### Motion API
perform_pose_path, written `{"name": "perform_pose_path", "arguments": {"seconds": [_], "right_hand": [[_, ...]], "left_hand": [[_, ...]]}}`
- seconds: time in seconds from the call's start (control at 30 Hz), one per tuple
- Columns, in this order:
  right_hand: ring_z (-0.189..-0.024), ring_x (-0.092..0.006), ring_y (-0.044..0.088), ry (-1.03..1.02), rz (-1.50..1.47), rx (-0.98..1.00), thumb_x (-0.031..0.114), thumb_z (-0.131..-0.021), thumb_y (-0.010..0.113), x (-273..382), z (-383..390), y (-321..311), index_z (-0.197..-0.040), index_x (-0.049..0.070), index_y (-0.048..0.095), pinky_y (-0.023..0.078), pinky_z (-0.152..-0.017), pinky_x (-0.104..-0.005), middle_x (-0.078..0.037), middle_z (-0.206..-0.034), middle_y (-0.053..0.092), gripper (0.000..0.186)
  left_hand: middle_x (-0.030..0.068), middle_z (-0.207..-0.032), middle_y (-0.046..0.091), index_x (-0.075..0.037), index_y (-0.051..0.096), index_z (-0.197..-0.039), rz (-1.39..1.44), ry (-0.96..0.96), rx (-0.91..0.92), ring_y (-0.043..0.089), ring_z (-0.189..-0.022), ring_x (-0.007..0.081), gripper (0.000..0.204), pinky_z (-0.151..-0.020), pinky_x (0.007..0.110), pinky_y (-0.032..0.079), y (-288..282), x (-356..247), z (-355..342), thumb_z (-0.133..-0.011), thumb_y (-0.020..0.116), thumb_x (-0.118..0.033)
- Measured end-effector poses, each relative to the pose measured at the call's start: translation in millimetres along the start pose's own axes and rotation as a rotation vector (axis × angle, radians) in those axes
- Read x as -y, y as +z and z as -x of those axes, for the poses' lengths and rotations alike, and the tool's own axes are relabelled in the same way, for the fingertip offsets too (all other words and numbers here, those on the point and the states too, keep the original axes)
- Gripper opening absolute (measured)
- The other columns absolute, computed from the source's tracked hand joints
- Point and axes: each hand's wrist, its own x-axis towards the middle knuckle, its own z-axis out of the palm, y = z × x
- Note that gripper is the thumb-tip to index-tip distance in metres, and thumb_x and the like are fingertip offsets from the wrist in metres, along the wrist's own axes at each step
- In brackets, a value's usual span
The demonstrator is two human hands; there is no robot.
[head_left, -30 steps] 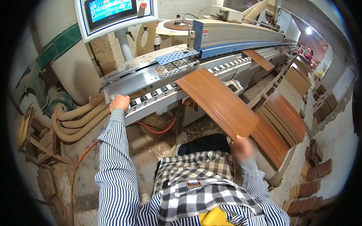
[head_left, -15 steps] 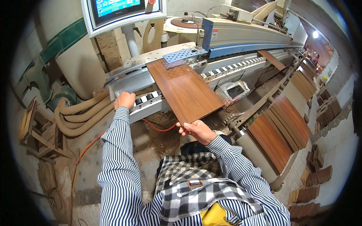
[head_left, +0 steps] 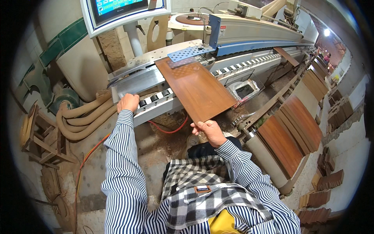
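A reddish-brown wooden board [head_left: 198, 87] lies slanted across the machine's roller track [head_left: 155, 97], its far end beneath a blue perforated plate [head_left: 189, 54]. Its near end sticks out over the front of the track. My right hand [head_left: 210, 131] pinches the near left corner between thumb and fingers. To the left, my left hand [head_left: 128, 103] is closed over the front edge of the track, beside the black and white rollers and a bare metal bed [head_left: 142, 81]. The fingertips of that hand are hidden.
A touch-screen panel [head_left: 120, 9] stands at the upper left. Farther along the track lies a second board [head_left: 286, 56]. Stacked boards [head_left: 278, 142] rest on a roller conveyor at the right. A wire basket [head_left: 245, 90] hangs below the track. Thick hoses [head_left: 87, 117] and an orange hose [head_left: 82, 163] run at the left.
The board has slid to the right along the track, and my right hand has moved right with its corner. My left hand has stayed at the track edge.
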Motion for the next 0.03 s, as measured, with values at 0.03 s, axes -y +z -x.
{"name": "perform_pose_path", "arguments": {"seconds": [0.03], "right_hand": [[-0.072, -0.0145, 0.06, 0.001, -0.001, -0.002, 0.025, -0.089, 0.054, -0.2, 0.3, -0.3, -0.098, -0.007, 0.059, 0.048, -0.07, -0.0257, -0.01, -0.079, 0.063, 0.034]], "left_hand": [[0.0231, -0.104, 0.06, 0.0, 0.064, -0.098, 0.0, 0.004, 0.001, 0.057, -0.099, 0.0361, 0.044, -0.088, 0.041, 0.043, 0.9, 0.3, -1.1, -0.079, 0.044, -0.035]]}}
